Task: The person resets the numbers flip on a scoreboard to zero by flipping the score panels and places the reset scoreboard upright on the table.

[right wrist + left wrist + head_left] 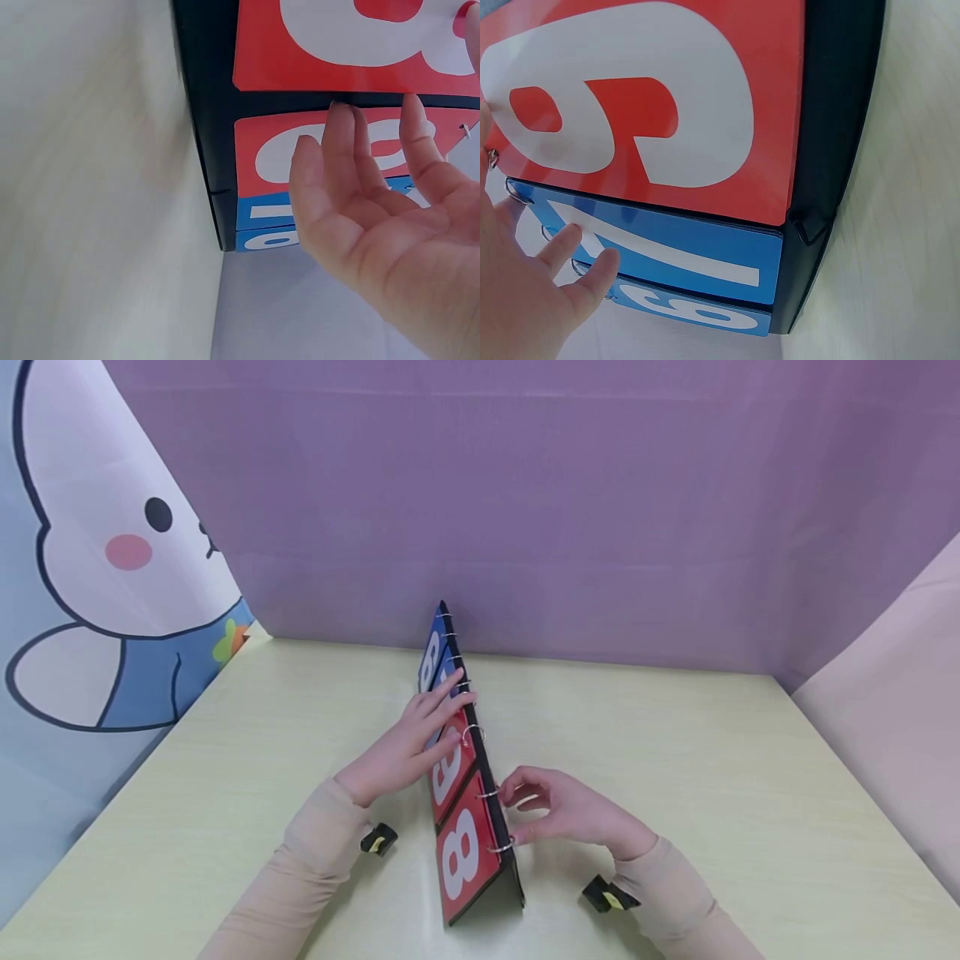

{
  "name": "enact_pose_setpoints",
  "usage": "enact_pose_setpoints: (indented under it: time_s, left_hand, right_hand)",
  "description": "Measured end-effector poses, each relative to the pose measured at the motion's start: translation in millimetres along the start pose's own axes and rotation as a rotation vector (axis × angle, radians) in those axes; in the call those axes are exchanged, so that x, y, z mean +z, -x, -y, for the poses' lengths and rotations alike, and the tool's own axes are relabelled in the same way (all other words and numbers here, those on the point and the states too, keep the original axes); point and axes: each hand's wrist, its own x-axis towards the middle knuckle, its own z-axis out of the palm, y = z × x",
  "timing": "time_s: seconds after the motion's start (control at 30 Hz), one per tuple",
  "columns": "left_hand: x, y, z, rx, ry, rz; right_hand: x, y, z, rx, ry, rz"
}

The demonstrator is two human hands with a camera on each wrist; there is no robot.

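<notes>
Head view had the scoreboard (467, 758) standing between the hands. The left hand (411, 739), fingers spread, lay over its facing side; the right hand (566, 810), loosely curved, visibly pinched nothing beside a red card (352, 52). Card-turning seemed underway, next probably needing one card separated.
</notes>
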Motion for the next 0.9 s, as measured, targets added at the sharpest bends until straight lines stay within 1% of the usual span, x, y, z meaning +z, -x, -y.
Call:
enact_pose_setpoints:
  time_s: [0.23,0.47,0.57,0.7,0.77,0.9]
  left_hand:
    - [-0.4,0.6,-1.3,-0.004,0.004,0.001]
    - [-0.8,0.9,-1.3,-0.001,0.009,0.002]
    - [-0.5,1.1,-0.4,-0.003,0.012,0.002]
    - [-0.1,1.1,0.3,0.001,0.012,-0.002]
    - [-0.1,1.1,0.2,-0.002,0.010,-0.002]
    - [-0.6,1.1,-0.2,-0.014,0.007,0.002]
  right_hand:
    - [-1.2,-0.1,-0.5,-0.022,0.002,0.003]
    - [-4.3,0.0,-2.2,0.013,0.001,0.023]
    - [-6.8,0.0,-2.7,0.025,0.026,0.030]
    - [-14.8,4.3,-0.7,0.064,0.075,0.061]
    - [-20.4,8.2,1.4,0.098,0.092,0.068]
    - [-31.4,14.6,4.6,0.157,0.122,0.041]
